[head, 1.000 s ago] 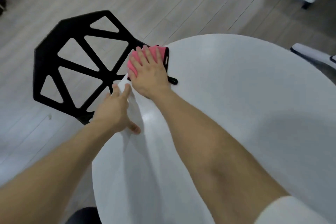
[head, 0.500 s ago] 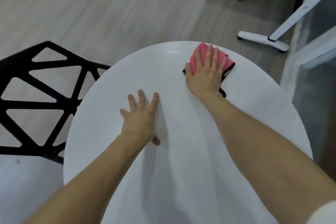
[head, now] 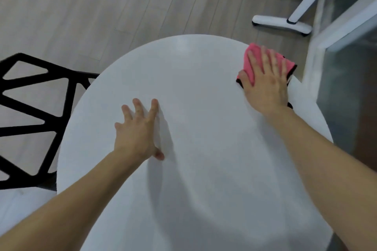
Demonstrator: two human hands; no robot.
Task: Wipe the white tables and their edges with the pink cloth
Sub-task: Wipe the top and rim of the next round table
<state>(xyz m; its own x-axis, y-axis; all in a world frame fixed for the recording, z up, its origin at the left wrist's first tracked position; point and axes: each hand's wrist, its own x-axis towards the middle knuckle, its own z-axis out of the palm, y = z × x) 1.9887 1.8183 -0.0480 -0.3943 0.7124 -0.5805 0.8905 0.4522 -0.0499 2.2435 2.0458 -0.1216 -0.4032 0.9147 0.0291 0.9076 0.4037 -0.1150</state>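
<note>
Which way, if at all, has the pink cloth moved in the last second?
Yes. The pink cloth, under the right hand, swept from the rim of the white table beside the black chair round to the opposite, right-hand rim.

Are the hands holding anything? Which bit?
Nothing is gripped. The right hand presses flat on top of the pink cloth at the edge of the white table; the left hand lies flat on it.

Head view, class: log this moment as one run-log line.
right hand: flat on pink cloth, at far right edge of white table | left hand: on table, fingers spread | black chair: left of table
</note>
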